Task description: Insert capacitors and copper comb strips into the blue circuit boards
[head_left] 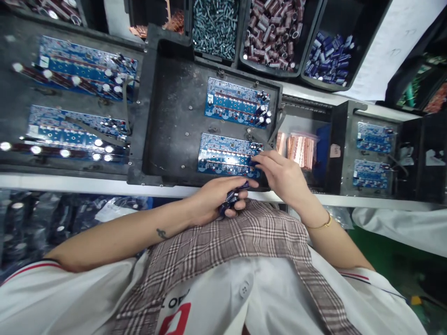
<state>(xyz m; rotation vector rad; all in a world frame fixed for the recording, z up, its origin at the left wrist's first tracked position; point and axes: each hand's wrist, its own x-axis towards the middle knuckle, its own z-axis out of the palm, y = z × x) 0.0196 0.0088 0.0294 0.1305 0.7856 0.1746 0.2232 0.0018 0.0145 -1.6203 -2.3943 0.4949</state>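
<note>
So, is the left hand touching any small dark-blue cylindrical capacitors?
Touching: the head view shows the left hand with its fingers curled around several small dark-blue cylindrical capacitors.

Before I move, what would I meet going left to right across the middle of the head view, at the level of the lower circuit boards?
Lower-left circuit board → lower-middle circuit board → right hand → pale paper tag → lower-right circuit board.

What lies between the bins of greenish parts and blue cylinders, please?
In the head view, a bin of brown cylinders stands between the greenish parts and the blue cylinders.
</note>
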